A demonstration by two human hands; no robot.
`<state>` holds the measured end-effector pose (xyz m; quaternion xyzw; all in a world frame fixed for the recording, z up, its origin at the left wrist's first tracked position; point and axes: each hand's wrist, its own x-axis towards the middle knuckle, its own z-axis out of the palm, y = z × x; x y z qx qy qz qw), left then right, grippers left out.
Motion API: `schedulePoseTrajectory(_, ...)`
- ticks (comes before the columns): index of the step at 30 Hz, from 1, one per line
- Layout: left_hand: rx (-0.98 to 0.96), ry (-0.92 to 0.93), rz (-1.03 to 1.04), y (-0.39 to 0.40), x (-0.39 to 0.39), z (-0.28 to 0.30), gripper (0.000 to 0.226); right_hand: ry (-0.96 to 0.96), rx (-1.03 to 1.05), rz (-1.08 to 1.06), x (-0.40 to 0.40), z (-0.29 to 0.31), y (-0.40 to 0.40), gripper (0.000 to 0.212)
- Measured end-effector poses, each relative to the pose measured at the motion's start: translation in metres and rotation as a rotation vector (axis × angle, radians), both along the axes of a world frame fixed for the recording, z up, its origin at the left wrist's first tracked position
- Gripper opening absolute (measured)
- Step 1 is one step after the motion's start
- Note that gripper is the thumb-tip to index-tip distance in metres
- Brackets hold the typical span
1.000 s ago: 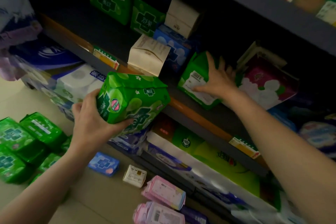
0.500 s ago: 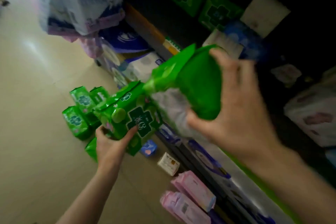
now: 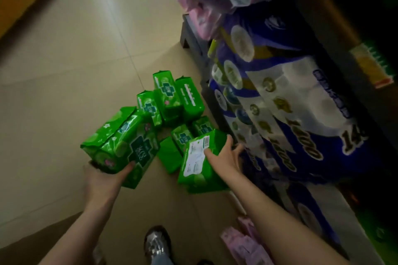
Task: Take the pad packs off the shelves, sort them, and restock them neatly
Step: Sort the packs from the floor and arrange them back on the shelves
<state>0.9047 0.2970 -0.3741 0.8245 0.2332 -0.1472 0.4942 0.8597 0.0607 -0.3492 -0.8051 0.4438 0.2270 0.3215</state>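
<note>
While both hands reach down to the floor: each one holds a green pack.
Left hand (image 3: pixel 103 180): fingers curled under a green pad pack (image 3: pixel 120 142), held above the floor.
Right hand (image 3: pixel 224 157): fingers spread across a second green pack (image 3: pixel 198 163), label side up.
Floor (image 3: pixel 75 60): a pile of green packs (image 3: pixel 172 103) sits beside the shelf.
Shelf (image 3: pixel 193 38): big blue tissue bags (image 3: pixel 280 97) fill it.

Both hands (image 3: pixel 103 180) (image 3: pixel 224 157) hold green packs (image 3: pixel 122 142) over floor pile (image 3: pixel 172 101).

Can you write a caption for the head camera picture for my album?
Left hand and right hand each lower a green pad pack toward the green pile on the floor.
</note>
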Motion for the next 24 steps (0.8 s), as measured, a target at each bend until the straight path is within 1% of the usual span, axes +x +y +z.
schedulePoseTrajectory(2,0.015,0.022,0.032,0.005,0.009,-0.018,0.066,0.035,-0.031,0.042,0.018,-0.032,0.007,0.086)
schedulePoseTrajectory(5,0.028,0.059,0.039,-0.001,0.023,-0.049,0.063,0.089,-0.157,0.177,0.048,-0.078,0.01,0.087)
schedulePoseTrajectory(8,0.019,0.096,0.018,-0.01,0.034,-0.087,0.073,0.118,-0.217,0.227,0.072,-0.131,0.01,0.085)
schedulePoseTrajectory(11,0.026,0.114,-0.001,-0.009,0.038,-0.124,0.076,0.216,-0.093,0.293,0.08,-0.176,0.014,0.081)
schedulePoseTrajectory(12,0.039,0.118,-0.008,-0.007,0.038,-0.132,0.077,0.25,-0.062,0.342,0.08,-0.182,0.014,0.079)
schedulePoseTrajectory(13,0.054,0.135,-0.008,-0.005,0.037,-0.138,0.077,0.275,-0.076,0.396,0.081,-0.185,0.012,0.078)
schedulePoseTrajectory(15,0.083,0.149,0.013,0.001,0.037,-0.149,0.077,0.256,-0.226,0.599,0.082,-0.185,0.001,0.084)
schedulePoseTrajectory(17,0.1,0.166,0.049,0.005,0.036,-0.155,0.078,0.19,-0.428,0.972,0.081,-0.187,-0.014,0.093)
schedulePoseTrajectory(19,0.082,0.177,0.077,0.008,0.034,-0.162,0.079,0.165,-0.519,1.342,0.076,-0.197,-0.024,0.093)
schedulePoseTrajectory(21,0.072,0.179,0.093,0.008,0.034,-0.167,0.079,0.102,-0.574,1.509,0.075,-0.211,-0.026,0.09)
schedulePoseTrajectory(22,0.074,0.181,0.092,0.007,0.035,-0.169,0.079,0.061,-0.614,1.548,0.078,-0.215,-0.025,0.086)
schedulePoseTrajectory(24,0.083,0.189,0.062,0.0,0.038,-0.168,0.08,-0.004,-0.621,1.529,0.081,-0.215,-0.025,0.077)
